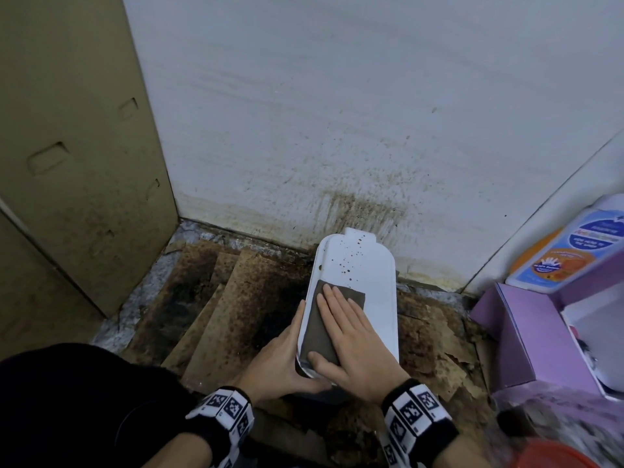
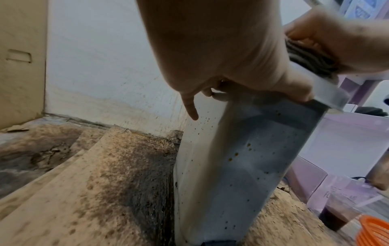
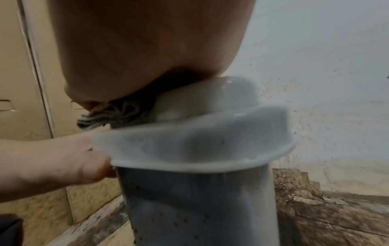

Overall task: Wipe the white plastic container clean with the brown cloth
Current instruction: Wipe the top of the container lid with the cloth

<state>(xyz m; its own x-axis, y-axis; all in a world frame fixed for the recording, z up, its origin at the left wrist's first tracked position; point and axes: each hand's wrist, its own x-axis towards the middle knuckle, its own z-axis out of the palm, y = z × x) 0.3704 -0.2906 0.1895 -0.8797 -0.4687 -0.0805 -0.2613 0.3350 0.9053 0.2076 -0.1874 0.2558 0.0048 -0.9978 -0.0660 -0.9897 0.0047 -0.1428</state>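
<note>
The white plastic container (image 1: 371,282) stands on the floor against the wall, with brown specks on the far end of its top. A folded brown cloth (image 1: 312,332) lies on the near left part of the top. My right hand (image 1: 347,332) presses flat on the cloth, fingers straight. My left hand (image 1: 283,356) grips the container's near left edge, thumb along the side. In the left wrist view the speckled side of the container (image 2: 252,158) shows under my left hand (image 2: 221,50). In the right wrist view the cloth (image 3: 118,113) bunches under my right hand (image 3: 147,50).
Stained cardboard sheets (image 1: 216,298) cover the floor around the container. The white wall (image 1: 337,130) behind is spattered brown. A beige panel (image 1: 67,163) stands at left. A purple box (image 1: 526,332) and a labelled bottle (image 1: 567,251) sit at right. An orange item (image 2: 374,231) lies near.
</note>
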